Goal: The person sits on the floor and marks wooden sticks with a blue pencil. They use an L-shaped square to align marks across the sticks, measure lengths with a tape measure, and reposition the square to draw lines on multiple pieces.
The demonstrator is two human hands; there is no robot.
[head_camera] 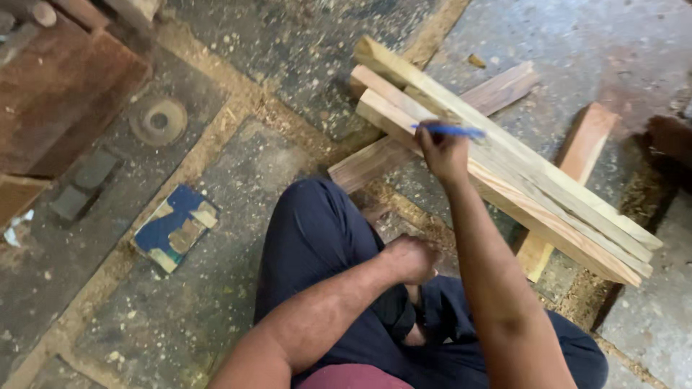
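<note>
My right hand (441, 153) is closed around a blue pen (450, 130), held over a bundle of pale wooden slats (519, 173) that lie side by side across two darker crosspieces. The pen's tip points right, just above the slats. My left hand (411, 258) is a loose fist resting on my knee, which is covered by dark blue trousers (317, 238). It holds nothing that I can see.
One crosspiece (497, 90) runs under the slats toward the upper right, another short board (577, 155) lies to the right. A blue worn tile (175, 227) and a round metal disc (158, 121) lie on the sawdust-covered stone floor at left. Dark planks (58, 94) sit at the upper left.
</note>
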